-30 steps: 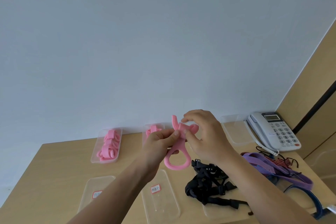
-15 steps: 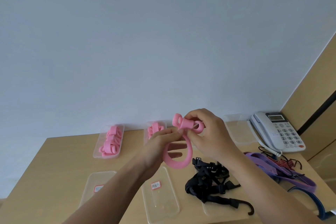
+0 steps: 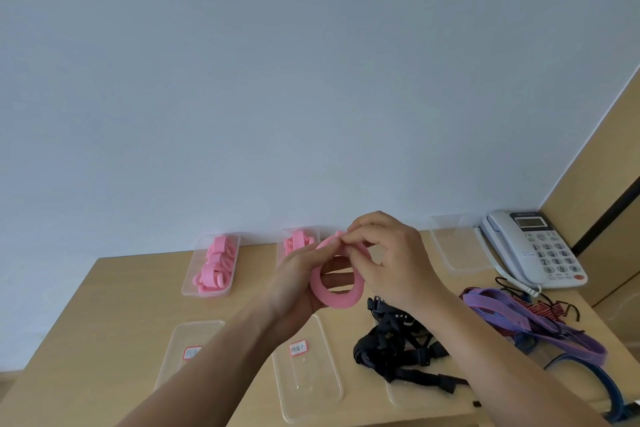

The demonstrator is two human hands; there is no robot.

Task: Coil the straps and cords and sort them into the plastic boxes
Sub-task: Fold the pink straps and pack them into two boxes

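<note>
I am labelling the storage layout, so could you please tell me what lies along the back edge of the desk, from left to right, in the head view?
Box of pink coiled straps → second box with pink straps, partly behind the hands → empty clear box → white desk telephone.

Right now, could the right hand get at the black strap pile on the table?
Probably yes. The black strap pile lies uncovered just below the right hand, with nothing between. But that hand, with the left hand, is busy pinching the pink strap, so it must let go first.
</note>
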